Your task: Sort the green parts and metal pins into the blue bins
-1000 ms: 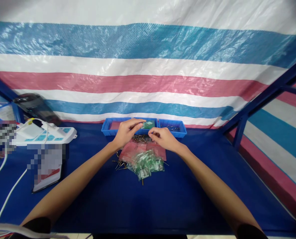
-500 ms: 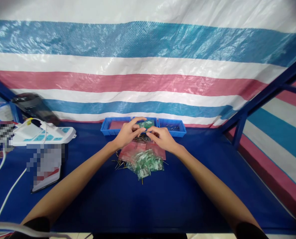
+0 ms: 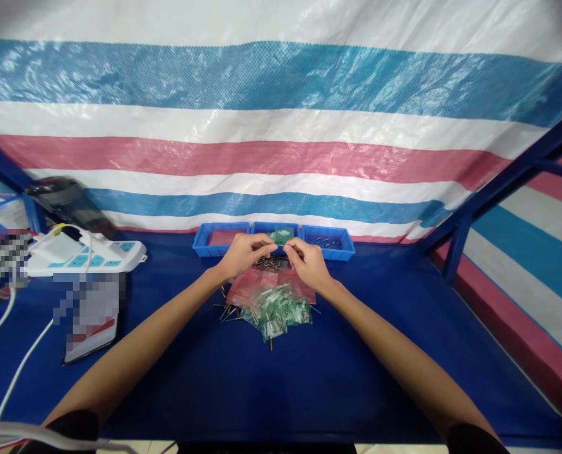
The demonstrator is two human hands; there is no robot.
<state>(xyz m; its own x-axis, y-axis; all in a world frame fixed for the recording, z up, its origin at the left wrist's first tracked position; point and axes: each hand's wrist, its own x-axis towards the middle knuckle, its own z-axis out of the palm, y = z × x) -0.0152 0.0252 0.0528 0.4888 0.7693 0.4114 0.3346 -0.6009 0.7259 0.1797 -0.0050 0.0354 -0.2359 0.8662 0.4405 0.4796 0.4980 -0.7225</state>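
Note:
My left hand (image 3: pixel 243 254) and my right hand (image 3: pixel 309 261) are a little apart above a pile of small metal pieces (image 3: pixel 267 262). Thumb and fingers are pinched together on each hand; whatever they hold is too small to make out. Below them lie pink plastic bags (image 3: pixel 250 284) and a heap of small clear-green bags (image 3: pixel 281 309) with metal parts inside. Just behind my hands stand a left blue bin (image 3: pixel 197 244) with pink bags, a middle blue bin (image 3: pixel 262 226) with green bags, and a right blue bin (image 3: pixel 337 254) with thin metal pieces.
A white power strip (image 3: pixel 134 257) with plugs and cables sits at the left, before a dark object in plastic (image 3: pixel 70 202). A phone-like object (image 3: pixel 94 337) lies nearer me. Blue frame bars (image 3: pixel 458 249) rise at right. A striped sheet (image 3: pixel 281 157) hangs behind.
My hands have moved slightly apart; the thin piece seen between them earlier no longer shows clearly. My left fingers have come down closer together.

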